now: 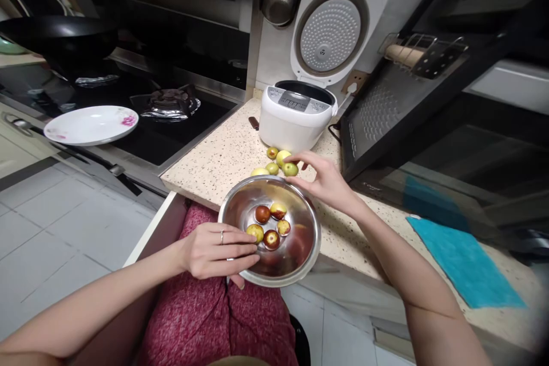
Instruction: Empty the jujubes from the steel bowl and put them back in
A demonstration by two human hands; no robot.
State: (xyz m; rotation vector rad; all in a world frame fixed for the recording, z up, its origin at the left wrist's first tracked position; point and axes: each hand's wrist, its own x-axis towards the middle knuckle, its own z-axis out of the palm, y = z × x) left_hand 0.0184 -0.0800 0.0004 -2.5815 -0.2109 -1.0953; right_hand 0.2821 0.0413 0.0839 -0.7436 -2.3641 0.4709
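My left hand (217, 251), a ring on one finger, grips the near rim of a shiny steel bowl (300, 211) held at the counter's edge. Several small green and reddish-brown fruits (270, 226) lie in the bowl. More green fruits (274, 164) sit loose on the speckled counter (214, 163) just behind it. My right hand (323, 180) reaches over the bowl's far rim, fingertips pinched on one green fruit (290, 169) from that loose group.
A white rice cooker (295, 114) with its lid up stands behind the fruits. A gas hob (169, 104), a white flowered plate (91, 124) and a black wok (60, 34) are to the left. A dark rack (386, 103) and blue cloth (465, 266) lie on the right.
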